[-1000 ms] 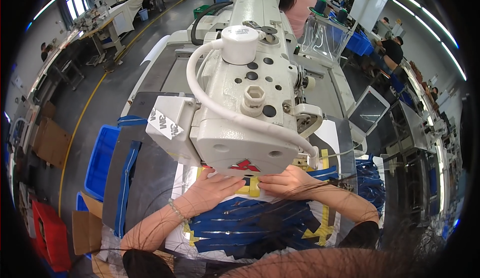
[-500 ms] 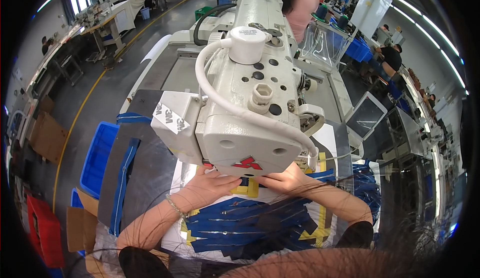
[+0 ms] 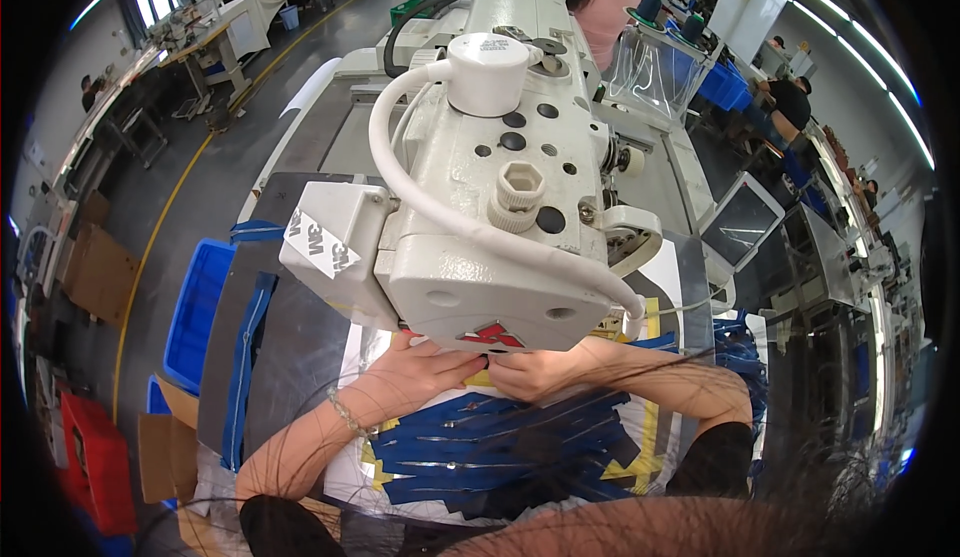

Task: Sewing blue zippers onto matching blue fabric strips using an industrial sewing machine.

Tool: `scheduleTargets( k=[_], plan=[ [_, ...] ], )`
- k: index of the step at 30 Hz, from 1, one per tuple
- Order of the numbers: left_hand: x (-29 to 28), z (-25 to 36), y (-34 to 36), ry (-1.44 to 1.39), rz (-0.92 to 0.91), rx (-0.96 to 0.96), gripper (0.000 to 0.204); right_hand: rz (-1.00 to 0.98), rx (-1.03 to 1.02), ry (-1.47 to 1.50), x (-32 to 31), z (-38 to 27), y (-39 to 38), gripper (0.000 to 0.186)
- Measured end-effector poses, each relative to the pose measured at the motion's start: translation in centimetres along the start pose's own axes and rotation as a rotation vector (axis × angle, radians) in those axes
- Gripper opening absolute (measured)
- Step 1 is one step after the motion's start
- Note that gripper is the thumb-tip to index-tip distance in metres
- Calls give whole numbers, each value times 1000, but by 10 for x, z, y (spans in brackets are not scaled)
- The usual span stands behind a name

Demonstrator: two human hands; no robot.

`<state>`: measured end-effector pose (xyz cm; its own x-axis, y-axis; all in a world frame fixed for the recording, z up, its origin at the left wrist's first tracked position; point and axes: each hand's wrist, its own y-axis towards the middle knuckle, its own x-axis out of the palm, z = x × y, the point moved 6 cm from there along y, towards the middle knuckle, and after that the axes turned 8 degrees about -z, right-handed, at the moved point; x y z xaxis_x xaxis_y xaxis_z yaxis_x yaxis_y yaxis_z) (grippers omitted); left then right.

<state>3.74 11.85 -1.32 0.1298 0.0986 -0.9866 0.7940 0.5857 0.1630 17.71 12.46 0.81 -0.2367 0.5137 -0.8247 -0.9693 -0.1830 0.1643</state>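
A white industrial sewing machine head [image 3: 470, 287] looms over both my hands and hides part of what they work on. My left hand [image 3: 415, 372] lies low with its fingers stretched to the right, close to yellow tape [image 3: 480, 378]. Beside it my right hand [image 3: 535, 369] has its fingers bent together in a pinch near a small dark spot; what is in them is too small to name. Several blue zipper strips [image 3: 500, 447] lie side by side on a white sheet [image 3: 345, 462] edged with yellow tape, below my hands.
More blue zippers hang at the left table edge [image 3: 245, 367], and a bundle of blue strips [image 3: 735, 357] lies at right. Blue bin [image 3: 198, 312], cardboard box [image 3: 165, 452] and red bin [image 3: 95, 462] stand left. A screen [image 3: 742, 222] stands right; a person in pink [image 3: 605, 7] is behind.
My right hand has drawn its fingers in from a flat reach to a pinch and come slightly back toward me. The left hand stays nearly in place. The view has shifted slightly.
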Motion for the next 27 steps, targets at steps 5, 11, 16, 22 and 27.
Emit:
scheduleTargets(
  k=[5,11,16,22,27],
  plan=[
    [5,-2,3,-118,-102,-16,41,-67,-30,59,3,2,-8,11],
    [17,-4,-2,-158,-73,2,40,1,225,218,-12,27,-33,27],
    [20,-3,-3,-145,-108,-3,40,47,334,479,-14,18,-47,31],
    [9,0,-1,-45,-46,1,42,-44,319,474,-25,13,-38,32],
    [12,0,-3,-82,-43,-3,44,-79,327,488,-19,12,-38,33]
  ],
)
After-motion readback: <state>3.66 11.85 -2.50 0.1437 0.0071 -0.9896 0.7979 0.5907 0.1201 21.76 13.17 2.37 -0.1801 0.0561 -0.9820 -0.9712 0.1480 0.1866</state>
